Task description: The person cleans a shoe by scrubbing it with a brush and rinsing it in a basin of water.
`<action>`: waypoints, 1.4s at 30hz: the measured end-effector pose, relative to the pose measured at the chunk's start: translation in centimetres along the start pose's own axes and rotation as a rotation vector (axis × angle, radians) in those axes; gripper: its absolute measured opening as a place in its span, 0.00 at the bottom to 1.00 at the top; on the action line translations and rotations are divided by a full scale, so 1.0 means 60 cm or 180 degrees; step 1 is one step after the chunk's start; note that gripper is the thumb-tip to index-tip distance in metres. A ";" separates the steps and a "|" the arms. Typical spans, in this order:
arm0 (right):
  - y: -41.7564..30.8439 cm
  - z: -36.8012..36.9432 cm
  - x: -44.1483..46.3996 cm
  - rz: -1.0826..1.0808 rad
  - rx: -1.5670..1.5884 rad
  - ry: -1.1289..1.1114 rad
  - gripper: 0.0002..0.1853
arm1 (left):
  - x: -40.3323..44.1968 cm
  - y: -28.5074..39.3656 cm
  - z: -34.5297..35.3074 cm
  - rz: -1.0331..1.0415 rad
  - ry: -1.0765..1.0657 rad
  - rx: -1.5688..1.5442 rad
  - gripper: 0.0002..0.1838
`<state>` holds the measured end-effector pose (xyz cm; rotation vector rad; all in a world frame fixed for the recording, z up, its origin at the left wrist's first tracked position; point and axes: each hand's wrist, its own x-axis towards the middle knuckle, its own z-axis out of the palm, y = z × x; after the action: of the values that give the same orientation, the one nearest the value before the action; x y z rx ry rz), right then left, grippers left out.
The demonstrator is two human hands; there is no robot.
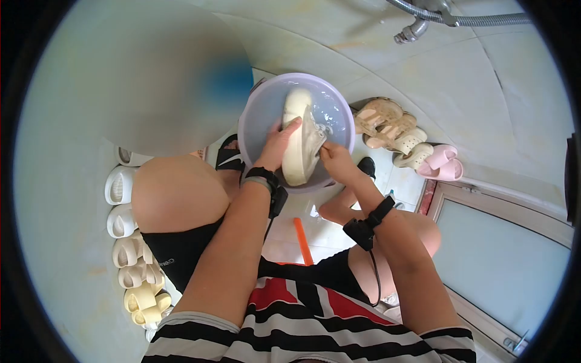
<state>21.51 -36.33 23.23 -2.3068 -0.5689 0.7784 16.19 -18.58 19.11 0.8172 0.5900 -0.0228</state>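
A white shoe (pixel 295 145) with a thick sole is tilted on its side over a pale purple basin (pixel 244 130) of water (pixel 266 100). My left hand (pixel 278 144) is wrapped round the shoe's sole from the left. On the shoe's right side, at its upper opening, my right hand (pixel 336 161) has its fingers pressed together on the shoe's edge or lace; the exact part is too small to tell. White laces (pixel 324 129) hang near the water between the hands.
Beige clogs (pixel 411 145), brown sandals (pixel 381 118) and pink slippers (pixel 440 162) stand right of the basin. Several pale slippers (pixel 121 186) line the left wall. A metal tap (pixel 411 31) is at the top, a door (pixel 502 242) at the right. A blurred patch covers the upper left.
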 end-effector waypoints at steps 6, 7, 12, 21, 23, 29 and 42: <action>-0.099 -0.084 -0.110 0.1741 0.2240 -0.1266 0.21 | -0.011 0.015 -0.004 0.0010 0.0017 -0.0222 0.28; -0.104 -0.092 -0.117 0.1741 0.2507 -0.1439 0.23 | -0.011 0.022 -0.005 0.0009 -0.0005 -0.0111 0.27; -0.074 -0.078 -0.142 0.2086 0.3362 -0.1624 0.15 | -0.020 0.037 -0.011 -0.0206 -0.0263 -0.0033 0.29; -0.045 -0.022 -0.068 0.2123 0.4941 -0.1112 0.16 | -0.011 -0.016 0.027 -0.0533 0.0892 0.2969 0.38; -0.046 -0.006 -0.051 0.2010 0.3760 -0.0582 0.13 | -0.040 -0.062 0.039 -0.0288 0.0411 0.0155 0.35; -0.013 0.032 -0.005 0.0108 -0.0105 0.0694 0.15 | -0.059 -0.047 0.032 -0.1721 -0.0096 -0.0536 0.31; -0.042 -0.110 -0.081 0.0385 -0.0235 -0.1400 0.25 | -0.057 -0.022 0.009 -0.1310 -0.0276 0.0818 0.29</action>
<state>21.78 -40.07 30.95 -2.2588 -0.6594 1.3610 13.25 -20.55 20.23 0.9257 0.6732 -0.5168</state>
